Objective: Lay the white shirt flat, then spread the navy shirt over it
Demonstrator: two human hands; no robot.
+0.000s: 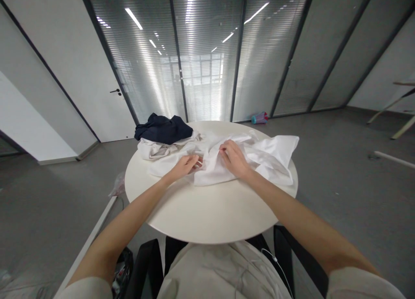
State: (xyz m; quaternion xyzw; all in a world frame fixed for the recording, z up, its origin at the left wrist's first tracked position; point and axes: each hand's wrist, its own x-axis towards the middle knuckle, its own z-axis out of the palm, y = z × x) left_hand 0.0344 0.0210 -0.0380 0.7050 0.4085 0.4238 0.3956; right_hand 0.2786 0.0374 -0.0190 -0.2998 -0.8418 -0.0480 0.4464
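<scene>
Pale shirt (223, 268) fabric occupies the foreground, before 1 round table (210, 212) where white cloth (210, 171) lies spread, presumably for reach by 2 hands. Left hand (188, 165) shows fingers half-curled, right hand (234, 158) fingers bent nearly together, both at the cloth; grip cannot be confirmed. Dark blue cloth (164, 129) sits far left, apparently leaving room.

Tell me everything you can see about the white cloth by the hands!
The white cloth looks like thin, plain fabric. It lies loosely spread and crumpled, with many soft folds, across the round table, reaching its right edge. The left hand and right hand are at its middle; their exact grip is unclear. Its left part lies near an off-white cloth.
</scene>
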